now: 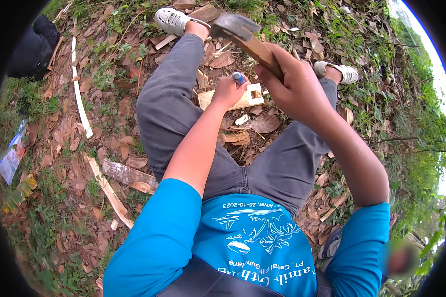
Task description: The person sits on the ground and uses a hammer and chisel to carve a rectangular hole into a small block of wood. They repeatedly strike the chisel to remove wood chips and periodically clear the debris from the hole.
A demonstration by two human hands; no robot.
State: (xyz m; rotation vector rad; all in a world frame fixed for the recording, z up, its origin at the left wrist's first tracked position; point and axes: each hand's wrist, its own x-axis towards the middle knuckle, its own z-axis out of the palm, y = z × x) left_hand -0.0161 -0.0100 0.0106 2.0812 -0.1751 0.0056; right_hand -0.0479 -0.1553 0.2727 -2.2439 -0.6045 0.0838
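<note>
My right hand [295, 84] is wrapped round the wooden handle of a hammer [255, 48], raised above the ground with its metal head toward the upper left. Below it and to the left, my left hand [227, 94] grips an upright tool with a blue-ended handle [238, 77]; it looks like a chisel, though its blade is hidden. A pale wooden block [242, 103] lies on the ground between my legs, under my left hand. Near its right end, beside my fingers, a squarish hole is cut. A small wood chip [242, 120] rests just below the block.
Dry leaves and grass cover the ground. At left lie a long pale wood strip [80, 96], a split strip [109, 193] and a weathered plank [128, 176]. A plastic wrapper [12, 161] and a dark bundle [32, 49] are farther left. Someone is partly visible at lower right [400, 258].
</note>
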